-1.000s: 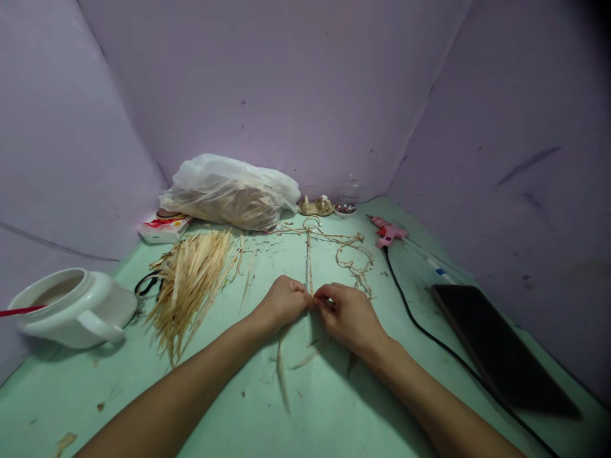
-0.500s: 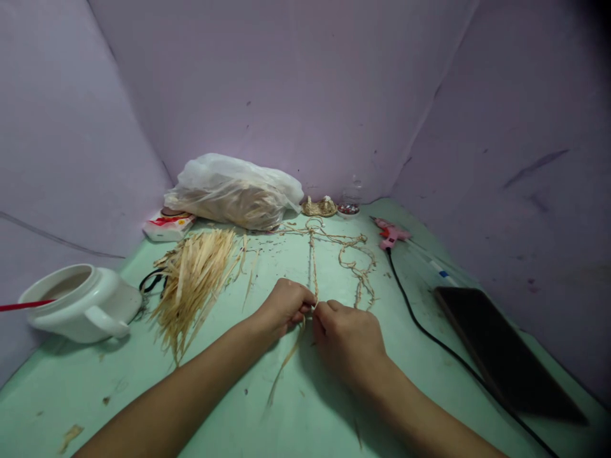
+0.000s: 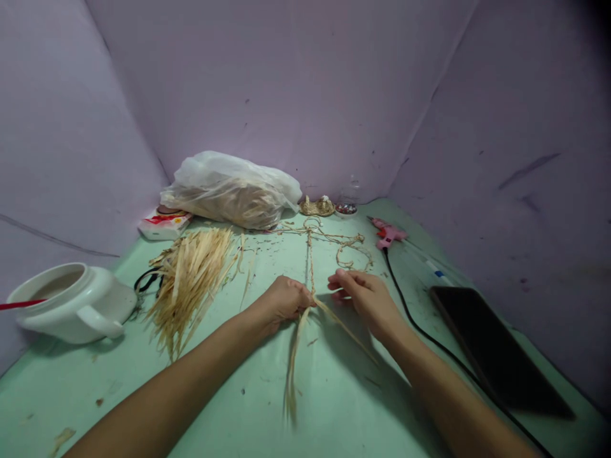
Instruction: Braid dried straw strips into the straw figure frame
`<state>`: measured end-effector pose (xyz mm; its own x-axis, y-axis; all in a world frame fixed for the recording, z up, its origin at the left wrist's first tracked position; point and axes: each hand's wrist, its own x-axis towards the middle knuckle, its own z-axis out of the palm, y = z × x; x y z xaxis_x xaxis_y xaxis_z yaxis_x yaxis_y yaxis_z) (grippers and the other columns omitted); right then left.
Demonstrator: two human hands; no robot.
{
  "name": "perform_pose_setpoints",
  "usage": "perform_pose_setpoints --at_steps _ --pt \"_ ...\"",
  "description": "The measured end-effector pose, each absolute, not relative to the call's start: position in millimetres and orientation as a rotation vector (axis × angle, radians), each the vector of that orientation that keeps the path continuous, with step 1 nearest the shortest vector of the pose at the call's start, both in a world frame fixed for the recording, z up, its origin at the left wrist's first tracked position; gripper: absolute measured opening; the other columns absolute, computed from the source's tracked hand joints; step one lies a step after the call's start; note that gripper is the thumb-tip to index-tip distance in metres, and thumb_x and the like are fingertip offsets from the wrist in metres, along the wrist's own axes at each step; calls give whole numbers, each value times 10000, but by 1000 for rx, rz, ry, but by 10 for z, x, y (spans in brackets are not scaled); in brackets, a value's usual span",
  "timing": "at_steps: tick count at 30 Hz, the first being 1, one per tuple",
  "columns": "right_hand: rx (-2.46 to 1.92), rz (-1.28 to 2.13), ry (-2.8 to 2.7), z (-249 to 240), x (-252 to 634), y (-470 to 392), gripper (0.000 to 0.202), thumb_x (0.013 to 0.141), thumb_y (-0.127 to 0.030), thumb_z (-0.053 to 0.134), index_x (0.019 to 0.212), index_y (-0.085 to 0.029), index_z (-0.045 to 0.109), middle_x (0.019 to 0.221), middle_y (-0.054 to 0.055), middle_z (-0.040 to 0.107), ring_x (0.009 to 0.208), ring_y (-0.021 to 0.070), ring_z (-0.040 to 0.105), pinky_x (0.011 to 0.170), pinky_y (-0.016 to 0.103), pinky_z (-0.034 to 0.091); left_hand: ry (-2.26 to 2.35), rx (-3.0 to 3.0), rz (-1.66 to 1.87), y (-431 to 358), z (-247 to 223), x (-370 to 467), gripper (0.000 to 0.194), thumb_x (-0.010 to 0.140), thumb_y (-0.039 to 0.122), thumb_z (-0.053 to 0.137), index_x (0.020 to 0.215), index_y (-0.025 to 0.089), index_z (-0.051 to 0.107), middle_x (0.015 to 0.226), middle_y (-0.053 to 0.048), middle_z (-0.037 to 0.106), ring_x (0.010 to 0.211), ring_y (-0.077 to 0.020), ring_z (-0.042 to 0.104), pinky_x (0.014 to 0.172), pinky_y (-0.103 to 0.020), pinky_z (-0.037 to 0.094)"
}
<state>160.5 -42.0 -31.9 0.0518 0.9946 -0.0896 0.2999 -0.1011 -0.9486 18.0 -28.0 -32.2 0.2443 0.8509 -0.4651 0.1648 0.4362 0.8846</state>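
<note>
A thin braided fiber cord [image 3: 311, 261] runs from the back of the green table toward me. My left hand [image 3: 285, 300] pinches its near end. Two loose tails of pale fiber spread from that pinch: one fiber strand [image 3: 292, 369] hangs toward me, and the other fiber strand [image 3: 348, 332] slants down to the right. My right hand [image 3: 367, 298] is raised to the right of the cord, fingers apart and curved, holding nothing that I can see. Behind it lies a looped stretch of cord [image 3: 354, 261], partly hidden by the hand.
Left of the hands lies a bundle of dry fiber strips [image 3: 195, 273], with a white pot [image 3: 79, 305] beyond. At the back are a plastic bag [image 3: 233, 191] and a woven piece [image 3: 317, 205]. On the right lie a pink glue gun [image 3: 387, 233], its black cable [image 3: 420, 334] and a dark tablet [image 3: 496, 350].
My right hand has let go of the fiber and moved up and right, its fingers opening. The two loose tails now spread apart. My left hand still pinches the cord.
</note>
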Motion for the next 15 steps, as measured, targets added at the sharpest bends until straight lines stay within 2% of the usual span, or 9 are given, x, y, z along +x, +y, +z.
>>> perform_pose_setpoints --at_steps 3,6,8,12,15 --pt "-1469 1611 -1144 -390 1513 -382 168 687 -301 521 649 -142 556 553 11 546 440 88 470 420 203 329 1258 1072 619 -287 -329 187 65 525 107 497 469 130 475 342 61 350 326 -30 251 367 -189 147" --pt "-1448 1618 -1222 -427 1418 -411 152 642 -255 575 562 -138 519 410 -58 395 356 39 304 366 182 185 1259 1090 619 -281 -343 188 75 525 89 473 461 128 475 338 56 355 327 -31 253 368 -192 151" --pt "-1459 1545 -1265 -441 1407 -420 179 637 -264 580 535 -126 528 404 -57 393 360 28 254 374 192 145 1254 1114 613 -270 -359 184 72 524 89 468 464 123 488 336 50 365 327 -32 257 365 -192 150" --pt "-1422 1473 -1276 -490 1466 -398 194 623 -292 594 572 -105 588 473 -16 507 413 43 339 421 196 214 1246 1209 591 -253 -372 160 75 528 101 470 465 120 506 314 62 321 309 -30 231 349 -193 141" --pt "-1390 1456 -1268 -520 1497 -386 191 595 -294 622 559 -109 593 488 -5 539 444 56 392 458 200 269 1230 1277 484 -248 -332 112 93 561 147 483 496 110 539 350 36 401 292 -40 278 328 -196 156"
